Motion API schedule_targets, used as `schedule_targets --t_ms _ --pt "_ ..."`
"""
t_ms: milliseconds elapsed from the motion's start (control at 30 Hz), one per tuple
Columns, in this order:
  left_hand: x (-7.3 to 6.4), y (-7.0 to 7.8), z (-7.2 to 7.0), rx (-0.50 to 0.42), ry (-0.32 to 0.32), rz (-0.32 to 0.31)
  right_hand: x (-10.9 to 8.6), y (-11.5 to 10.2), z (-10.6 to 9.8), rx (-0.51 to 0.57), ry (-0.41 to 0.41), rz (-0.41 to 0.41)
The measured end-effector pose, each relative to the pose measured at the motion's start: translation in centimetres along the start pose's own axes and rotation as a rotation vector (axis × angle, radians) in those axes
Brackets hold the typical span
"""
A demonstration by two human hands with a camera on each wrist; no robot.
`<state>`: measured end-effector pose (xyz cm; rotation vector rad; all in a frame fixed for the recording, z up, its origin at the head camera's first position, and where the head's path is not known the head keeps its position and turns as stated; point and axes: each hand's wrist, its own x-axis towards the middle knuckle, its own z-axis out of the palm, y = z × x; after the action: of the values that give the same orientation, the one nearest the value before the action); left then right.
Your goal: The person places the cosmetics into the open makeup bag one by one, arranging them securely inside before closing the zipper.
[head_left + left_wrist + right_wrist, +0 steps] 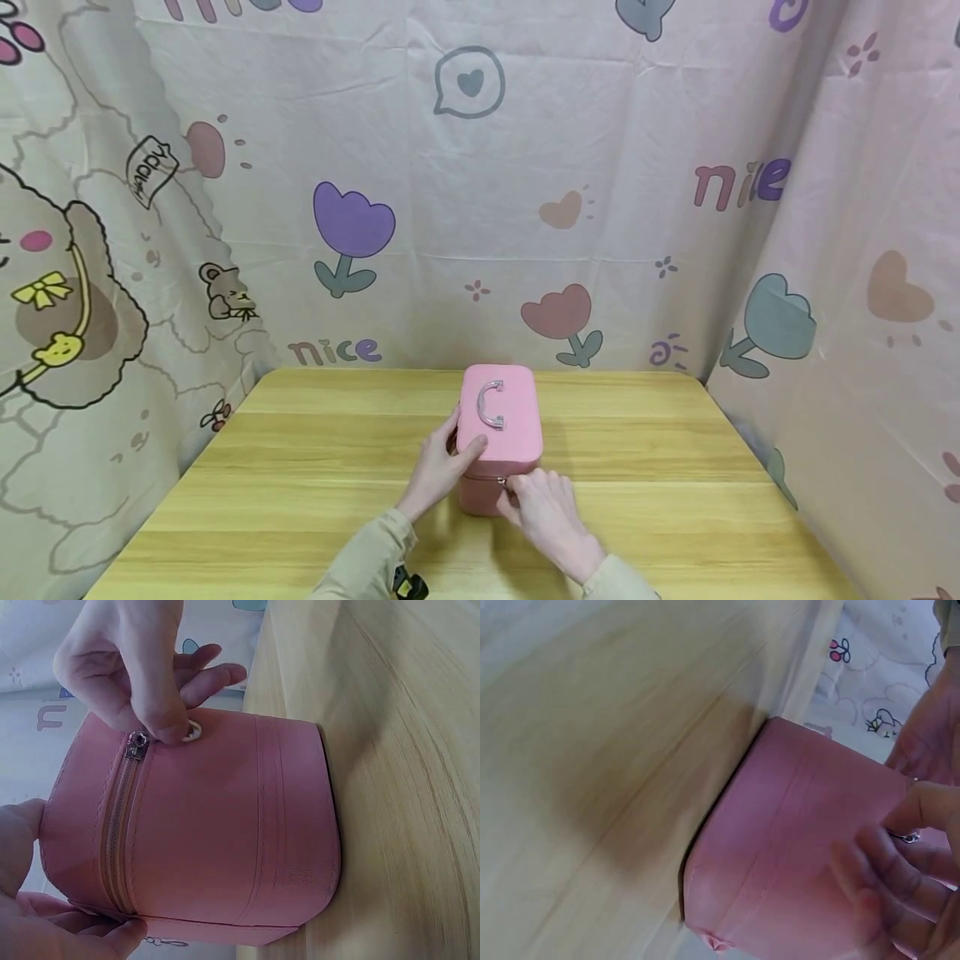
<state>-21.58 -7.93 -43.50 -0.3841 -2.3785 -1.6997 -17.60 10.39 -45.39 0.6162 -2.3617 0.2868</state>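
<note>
A pink cosmetic case with a silver handle on its lid stands upright on the wooden table. My left hand grips its left side, thumb on the lid's top and fingers against the side wall. At the near end, my right hand pinches the zipper pull between thumb and curled fingers. The metal slider shows just beside those fingertips, and the zipper track runs below the lid. In the right wrist view, my right hand partly covers the zipper pull.
The wooden table spreads out on both sides of the case. A printed curtain hangs behind it and along the left and right sides. By my left sleeve, a black object shows at the bottom edge.
</note>
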Motion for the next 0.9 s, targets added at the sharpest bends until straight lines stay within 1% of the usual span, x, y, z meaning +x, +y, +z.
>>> schedule_targets --t_ms 67,100,167,200,300,333,400,467,700,767,900 --pt "0.0 0.0 0.0 -0.006 0.001 -0.002 0.0 0.2 -0.2 0.003 0.0 -0.043" --pt "0.0 0.0 0.0 -0.012 0.0 -0.004 0.0 0.3 -0.3 0.026 -0.012 -0.067" --pt "0.0 0.0 0.0 -0.015 0.0 -0.004 0.1 0.6 -0.4 0.095 -0.062 -0.115" --pt "0.0 -0.1 0.0 -0.017 0.0 -0.003 0.2 0.9 -0.5 0.146 -0.1 -0.131" --pt "0.0 -0.1 0.0 -0.016 -0.002 0.003 0.3 1.5 -0.7 0.301 -0.218 -0.131" --pt "0.0 -0.1 0.0 -0.012 -0.001 0.006 0.3 1.7 -0.7 0.332 -0.244 -0.126" --pt "-0.1 -0.2 0.0 -0.009 -0.001 0.008 0.2 1.9 -0.8 0.378 -0.27 -0.108" --pt "-0.1 -0.2 0.0 -0.006 -0.001 0.007 0.1 1.9 -0.9 0.402 -0.27 -0.097" --pt "-0.1 -0.1 0.0 -0.014 -0.003 0.005 -0.4 2.6 -0.8 0.422 -0.212 -0.095" --pt "-0.1 -0.1 0.0 -0.014 -0.003 0.01 -0.5 2.9 -0.8 0.429 -0.198 -0.115" --pt "-0.1 0.0 -0.2 -0.004 -0.011 0.023 -0.6 3.8 -0.8 0.411 -0.145 -0.191"
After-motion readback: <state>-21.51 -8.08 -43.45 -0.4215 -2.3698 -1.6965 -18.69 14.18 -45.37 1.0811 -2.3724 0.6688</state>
